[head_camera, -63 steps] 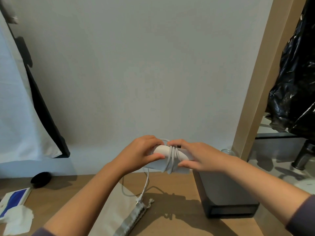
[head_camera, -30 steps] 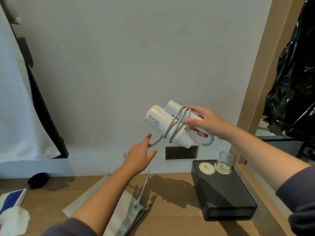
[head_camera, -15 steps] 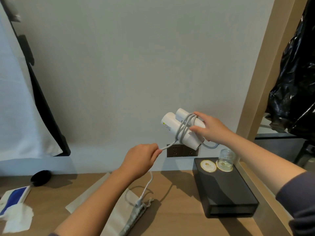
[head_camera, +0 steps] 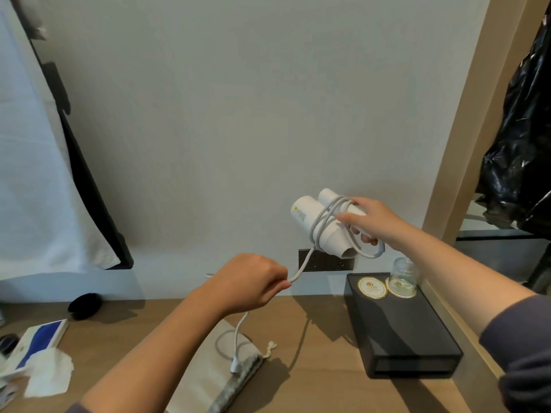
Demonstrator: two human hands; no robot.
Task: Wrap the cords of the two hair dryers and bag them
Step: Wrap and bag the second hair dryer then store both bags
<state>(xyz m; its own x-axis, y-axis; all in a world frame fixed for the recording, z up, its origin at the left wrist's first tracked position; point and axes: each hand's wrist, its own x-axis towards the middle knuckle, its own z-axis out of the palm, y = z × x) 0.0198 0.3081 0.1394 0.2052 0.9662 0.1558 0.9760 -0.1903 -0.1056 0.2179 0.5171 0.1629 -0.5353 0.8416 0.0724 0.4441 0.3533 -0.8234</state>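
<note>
Your right hand (head_camera: 372, 223) has its fingers (head_camera: 347, 217) clamped around the white hair dryer (head_camera: 320, 223), thumb on the near side and the rest curled behind it, and holds it in the air in front of the wall, above the wall socket (head_camera: 325, 260). The folded dryer reads as two white cylinders lying side by side; their long axis slants from upper left to lower right, with the flat round ends facing up and to the left and the opposite end pointing down toward the black box (head_camera: 402, 329). Several turns of the grey cord (head_camera: 323, 219) run across the body, and one loose loop hangs under your right hand.

Your left hand (head_camera: 250, 283) is lower and to the left, fingers pinched shut on the cord. From that pinch the cord rises taut to the dryer; behind the hand it drops in a slack curve to the plug (head_camera: 235, 366) (it lies on the cloth bag (head_camera: 214, 368)).

The cloth bag lies flat on the wooden bench (head_camera: 313, 353), its drawstring (head_camera: 269, 348) trailing to the right. The black box sits to the right on the bench, carrying two round coasters (head_camera: 371, 288) and an upturned glass (head_camera: 402, 271). At the far left lie a blue-and-white packet (head_camera: 38, 341) and a crumpled tissue (head_camera: 49, 372).
</note>
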